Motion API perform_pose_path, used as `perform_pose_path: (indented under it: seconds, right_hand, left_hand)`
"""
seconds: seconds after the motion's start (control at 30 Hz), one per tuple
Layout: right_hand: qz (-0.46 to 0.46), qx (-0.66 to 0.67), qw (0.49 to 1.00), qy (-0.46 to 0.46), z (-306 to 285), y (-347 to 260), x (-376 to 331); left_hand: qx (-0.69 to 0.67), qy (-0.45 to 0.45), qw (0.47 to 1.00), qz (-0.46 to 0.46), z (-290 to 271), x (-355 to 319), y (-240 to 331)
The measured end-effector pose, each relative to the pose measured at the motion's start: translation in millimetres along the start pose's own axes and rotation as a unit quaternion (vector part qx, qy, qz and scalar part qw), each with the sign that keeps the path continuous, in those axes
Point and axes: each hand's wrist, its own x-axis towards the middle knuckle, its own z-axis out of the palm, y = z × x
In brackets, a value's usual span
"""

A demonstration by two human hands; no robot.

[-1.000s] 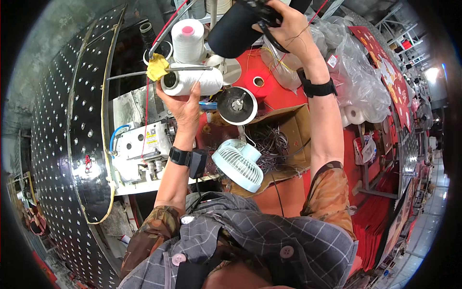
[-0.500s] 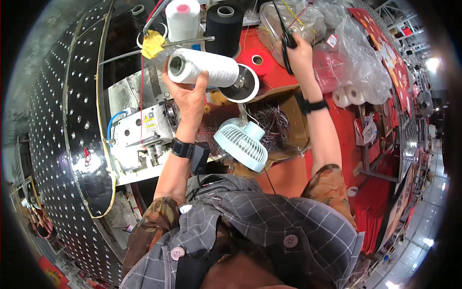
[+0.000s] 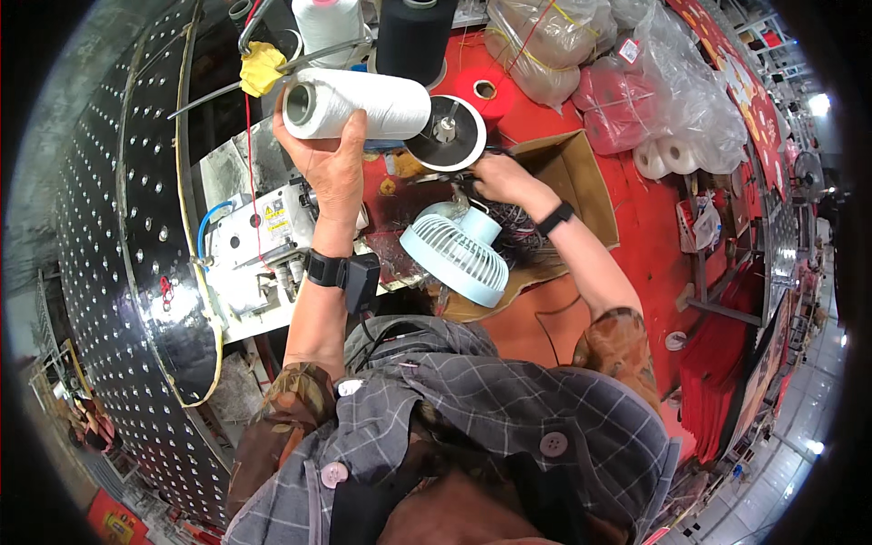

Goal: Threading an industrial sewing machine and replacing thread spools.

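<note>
My left hand (image 3: 322, 173) is wrapped round a large white thread cone (image 3: 368, 102) lying on its side, its hollow end facing left. Beside the cone's right end is a round black spool plate (image 3: 445, 134) with a white rim and a metal pin. Just below that plate, my right hand (image 3: 506, 179) is closed on black scissors (image 3: 465, 180), mostly hidden by the fingers and the plate. A pale blue fan (image 3: 454, 254) stands below the plate, nearest to my right hand.
A white sewing machine (image 3: 272, 218) stands at left. Black (image 3: 413, 41) and red (image 3: 484, 91) thread cones are at the back. An open cardboard box (image 3: 581, 182) lies right of the fan, with plastic-bagged spools (image 3: 627, 100) beyond. A metal rod with yellow material (image 3: 262, 69) crosses behind the cone.
My right hand has come down and left with the scissors, from beside the plastic bags to below the spool plate. My left hand and the white cone have shifted slightly left and up.
</note>
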Motion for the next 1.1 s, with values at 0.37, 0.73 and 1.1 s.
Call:
perform_pose_path:
  seconds: [0.37, 0.73, 1.1]
  right_hand:
    - [-0.088, 0.005, 0.996, -0.007, 83, 12, 71]
    - [0.144, 0.163, 0.938, 0.270, -38, -37, -16]
    - [-0.020, 0.163, 0.901, 0.402, -108, -124, 38]
  left_hand:
    - [-0.004, 0.035, 0.999, -0.041, -10, -1, 1]
    - [-0.062, 0.036, 0.996, -0.048, -9, -2, -3]
    - [-0.057, 0.017, 0.997, -0.047, -13, -7, 6]
